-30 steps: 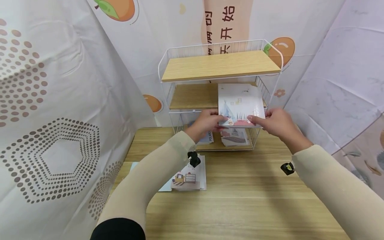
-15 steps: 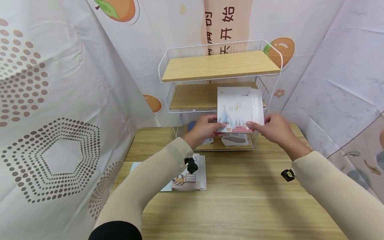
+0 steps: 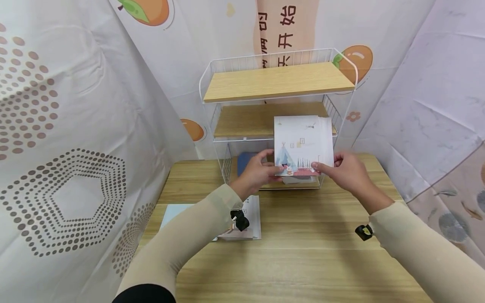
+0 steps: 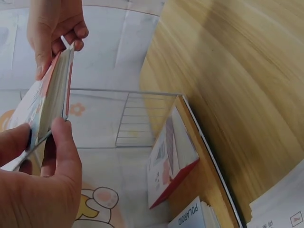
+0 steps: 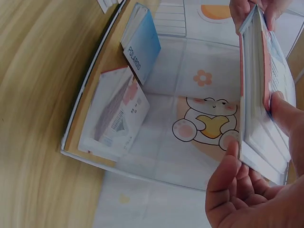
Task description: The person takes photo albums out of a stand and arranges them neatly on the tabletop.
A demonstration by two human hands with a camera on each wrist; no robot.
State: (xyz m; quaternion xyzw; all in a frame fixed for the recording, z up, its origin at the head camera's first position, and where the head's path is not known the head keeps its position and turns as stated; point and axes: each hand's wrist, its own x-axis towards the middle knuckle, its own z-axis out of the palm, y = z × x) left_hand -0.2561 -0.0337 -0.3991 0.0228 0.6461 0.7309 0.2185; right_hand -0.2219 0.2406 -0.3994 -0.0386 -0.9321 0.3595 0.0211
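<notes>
In the head view a white book (image 3: 303,143) with a blue tent and a pink strip on its cover is held in front of the rack's middle and lower shelves. My left hand (image 3: 257,172) pinches its lower left corner, thumb on the cover and fingers behind. At its lower right edge my right hand (image 3: 350,172) grips it the same way. The right wrist view shows the book's edge (image 5: 259,71), with thick pages between the covers. On the bottom shelf stand another white book (image 5: 116,114) and a blue book marked POLAROID (image 5: 142,47).
A white wire rack with wooden shelves (image 3: 280,82) stands at the back of the wooden table (image 3: 303,252). White printed papers or booklets (image 3: 254,214) and a light blue sheet-like item (image 3: 174,212) lie at left, partly under my left arm. Patterned cloth (image 3: 75,105) hangs around.
Both hands have drawn the book downward and toward me, its top edge coming lower in front of the middle shelf. More of the blue item on the bottom shelf shows.
</notes>
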